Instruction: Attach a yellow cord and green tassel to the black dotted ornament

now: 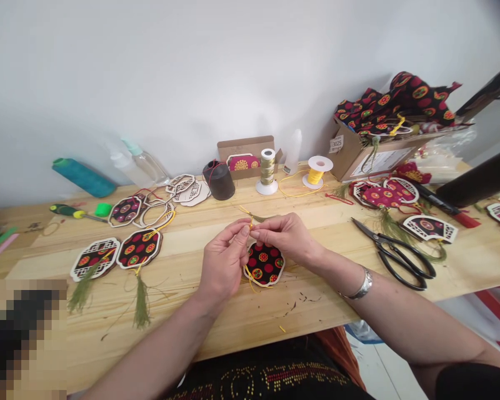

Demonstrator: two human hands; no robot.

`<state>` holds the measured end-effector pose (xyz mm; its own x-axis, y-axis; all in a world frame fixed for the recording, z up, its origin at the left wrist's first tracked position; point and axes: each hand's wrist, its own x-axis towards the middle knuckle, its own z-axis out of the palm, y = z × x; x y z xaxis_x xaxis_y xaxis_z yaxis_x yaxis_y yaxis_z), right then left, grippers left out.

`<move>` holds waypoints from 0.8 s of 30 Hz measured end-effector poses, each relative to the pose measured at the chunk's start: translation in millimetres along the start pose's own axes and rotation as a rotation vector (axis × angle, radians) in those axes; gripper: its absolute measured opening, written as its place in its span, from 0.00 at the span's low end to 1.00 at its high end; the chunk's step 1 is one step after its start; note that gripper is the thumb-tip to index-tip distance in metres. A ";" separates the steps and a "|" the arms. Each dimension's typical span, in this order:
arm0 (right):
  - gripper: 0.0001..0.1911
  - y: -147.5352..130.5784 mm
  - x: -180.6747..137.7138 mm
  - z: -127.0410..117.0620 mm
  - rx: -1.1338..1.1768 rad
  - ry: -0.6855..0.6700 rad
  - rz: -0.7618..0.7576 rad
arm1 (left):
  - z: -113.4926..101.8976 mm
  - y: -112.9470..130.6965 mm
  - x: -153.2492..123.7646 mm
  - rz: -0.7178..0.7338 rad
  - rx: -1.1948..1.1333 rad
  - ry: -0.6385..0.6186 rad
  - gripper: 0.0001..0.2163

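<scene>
My left hand [227, 253] and my right hand [289, 238] meet fingertip to fingertip above the table. Between them both pinch a thin yellow cord [250, 225], its knot or end mostly covered by my fingers. Just below lies a scalloped ornament [264, 264] with black fabric patterned in red and orange circles and a pale rim. Yellow cord runs along its lower left edge. A green tassel [262, 219] points away behind my fingertips; how it joins the cord is hidden.
Black-handled scissors [394, 253] lie right of my right hand. Two tasselled ornaments [139, 248] rest at left. Behind stand a yellow cord spool [315, 175], a green thread cone [268, 172] and a black spool [219, 180]. A cardboard box [358, 150] holding fabric is at back right.
</scene>
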<state>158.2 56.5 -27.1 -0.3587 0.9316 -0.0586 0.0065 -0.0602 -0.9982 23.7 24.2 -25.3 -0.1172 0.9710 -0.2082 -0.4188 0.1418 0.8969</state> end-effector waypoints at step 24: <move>0.13 -4.5 0.5 -0.2 -0.027 -0.015 0.067 | 1.3 4.5 -2.3 -0.106 -0.050 -0.038 0.12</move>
<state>158.2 57.3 -22.7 -0.3707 0.9203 -0.1252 0.0563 -0.1123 -0.9921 23.3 22.8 -20.3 -0.0360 0.9580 -0.2846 -0.4713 0.2348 0.8501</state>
